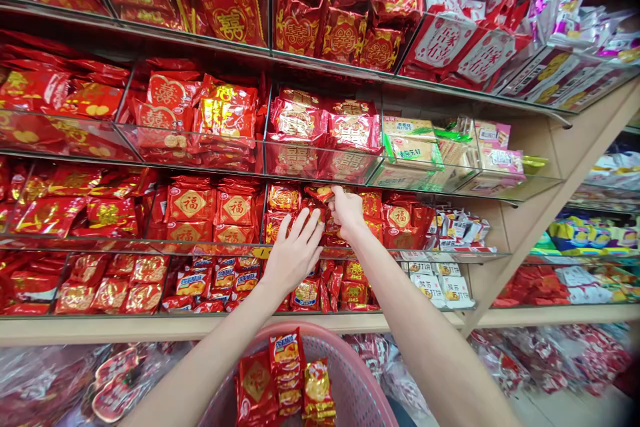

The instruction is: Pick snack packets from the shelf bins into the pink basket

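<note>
Both my hands reach into a shelf bin of small red and gold snack packets (286, 199). My left hand (295, 253) has its fingers spread and rests against the packets at the bin's front. My right hand (347, 212) is higher and pinches a red and gold packet (323, 192) at its fingertips. Below my arms sits a pink plastic basket (350, 373) holding several red and gold packets (285, 380).
Glass-fronted shelves (320, 163) full of red packaged sweets run across the wall. Green and white biscuit packs (413, 143) lie at the right. A slanted wooden upright (555, 193) ends this rack; another rack stands further right. Bagged goods lie on the floor level.
</note>
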{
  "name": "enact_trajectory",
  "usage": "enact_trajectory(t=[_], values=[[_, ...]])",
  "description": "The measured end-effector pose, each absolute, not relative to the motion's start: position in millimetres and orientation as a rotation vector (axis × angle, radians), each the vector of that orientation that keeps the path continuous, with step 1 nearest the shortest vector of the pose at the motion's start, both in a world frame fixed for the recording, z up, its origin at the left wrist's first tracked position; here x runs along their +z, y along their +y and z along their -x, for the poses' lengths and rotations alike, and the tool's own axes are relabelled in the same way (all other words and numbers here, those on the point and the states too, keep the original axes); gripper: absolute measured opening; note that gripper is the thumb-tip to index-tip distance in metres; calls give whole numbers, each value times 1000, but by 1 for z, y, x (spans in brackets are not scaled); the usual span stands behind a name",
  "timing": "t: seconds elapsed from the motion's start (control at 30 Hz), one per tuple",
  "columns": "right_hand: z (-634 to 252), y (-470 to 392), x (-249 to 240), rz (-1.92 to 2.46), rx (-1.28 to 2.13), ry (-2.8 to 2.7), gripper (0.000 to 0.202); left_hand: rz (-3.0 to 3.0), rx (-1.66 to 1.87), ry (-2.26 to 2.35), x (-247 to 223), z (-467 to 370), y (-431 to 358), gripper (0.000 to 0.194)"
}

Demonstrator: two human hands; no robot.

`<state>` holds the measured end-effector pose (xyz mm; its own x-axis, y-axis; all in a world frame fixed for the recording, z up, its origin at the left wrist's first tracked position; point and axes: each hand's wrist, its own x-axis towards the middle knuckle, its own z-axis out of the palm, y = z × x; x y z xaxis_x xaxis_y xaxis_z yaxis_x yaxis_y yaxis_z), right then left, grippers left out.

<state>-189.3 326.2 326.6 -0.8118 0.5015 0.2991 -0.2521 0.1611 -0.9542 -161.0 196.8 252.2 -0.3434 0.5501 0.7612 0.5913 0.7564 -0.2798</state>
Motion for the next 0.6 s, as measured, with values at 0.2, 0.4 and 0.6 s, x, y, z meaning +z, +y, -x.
enact_trajectory(t=[0.2,0.4,0.6], values=[[184,328,332,204,2028,-1720,31,859,-48,-2026,252,162,198,44],[174,338,330,142,2084,-1750,29,843,-67,-2019,252,160,200,45],[146,348,321,32,2154,-1764,35,831,-75,-2027,250,160,202,45]])
